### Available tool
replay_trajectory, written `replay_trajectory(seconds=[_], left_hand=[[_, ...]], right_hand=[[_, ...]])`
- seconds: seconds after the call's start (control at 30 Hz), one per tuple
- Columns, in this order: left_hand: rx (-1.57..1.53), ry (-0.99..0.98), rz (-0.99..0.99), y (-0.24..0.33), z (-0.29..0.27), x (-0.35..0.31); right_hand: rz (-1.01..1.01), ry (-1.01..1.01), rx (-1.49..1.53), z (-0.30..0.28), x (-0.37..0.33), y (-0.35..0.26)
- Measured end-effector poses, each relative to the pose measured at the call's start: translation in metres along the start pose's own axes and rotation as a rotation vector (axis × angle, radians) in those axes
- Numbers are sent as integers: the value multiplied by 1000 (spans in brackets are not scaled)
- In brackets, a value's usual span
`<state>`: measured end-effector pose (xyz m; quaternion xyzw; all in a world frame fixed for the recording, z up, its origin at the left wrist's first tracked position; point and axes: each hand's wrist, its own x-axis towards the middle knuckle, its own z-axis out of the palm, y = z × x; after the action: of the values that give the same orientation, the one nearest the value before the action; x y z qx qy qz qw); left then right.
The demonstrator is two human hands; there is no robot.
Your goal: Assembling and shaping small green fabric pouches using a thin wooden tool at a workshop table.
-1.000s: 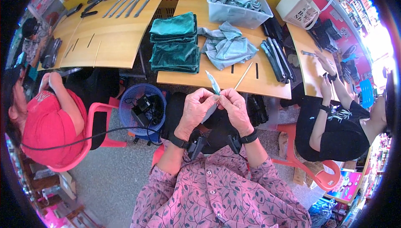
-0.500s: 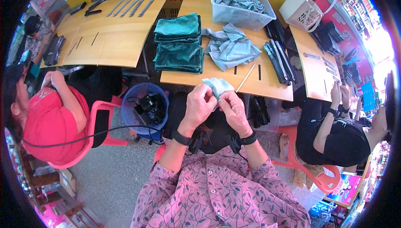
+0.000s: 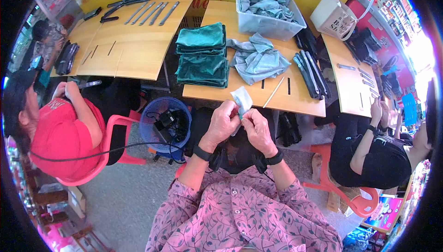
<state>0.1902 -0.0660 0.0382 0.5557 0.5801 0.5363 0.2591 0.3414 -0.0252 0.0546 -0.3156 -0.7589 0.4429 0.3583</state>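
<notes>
Between my two hands, just off the front edge of the wooden table (image 3: 212, 94), is a small pale blue-green fabric piece (image 3: 242, 99). My left hand (image 3: 222, 122) pinches its left side. Fingers of my right hand (image 3: 258, 129) are closed on its lower right part. The cloth's upper end sticks up above my fingertips; its lower part is mostly hidden. On the table beyond lie two stacks of dark green velvety pouches, a far stack (image 3: 199, 39) and a near stack (image 3: 202, 70). Beside them sits a loose heap of pale grey-green cloth pieces (image 3: 260, 60). A thin wooden stick (image 3: 273, 92) rests near the front edge.
A clear plastic bin (image 3: 272, 29) of similar cloth stands at the back. Dark folded strips (image 3: 310, 74) lie to its near right. A blue basket (image 3: 165, 123) with black devices sits left of my knees. Co-workers sit on both sides, one in red (image 3: 64, 132), one in black (image 3: 383, 159).
The cloth between my fingers has turned from lying spread to standing more upright and narrower. My hands have moved slightly down in view. The surroundings have shifted a little with my head.
</notes>
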Motion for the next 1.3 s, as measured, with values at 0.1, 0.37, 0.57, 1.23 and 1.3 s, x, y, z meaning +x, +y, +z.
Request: replay_trajectory(seconds=[0.1,0.37,0.57,1.23,1.3], left_hand=[[168,-37,63,-6,-3,-1],[-980,94,-403,-13,21,-7],[-259,-77,-267,-23,1,-1],[120,102,-59,-11,3,18],[238,155,-22,-11,5,20]], right_hand=[[7,21,9,4,-4,0],[19,-14,13,8,-1,-2],[-67,-5,-81,10,-6,4],[-305,80,-280,16,8,7],[-310,77,-301,18,11,6]])
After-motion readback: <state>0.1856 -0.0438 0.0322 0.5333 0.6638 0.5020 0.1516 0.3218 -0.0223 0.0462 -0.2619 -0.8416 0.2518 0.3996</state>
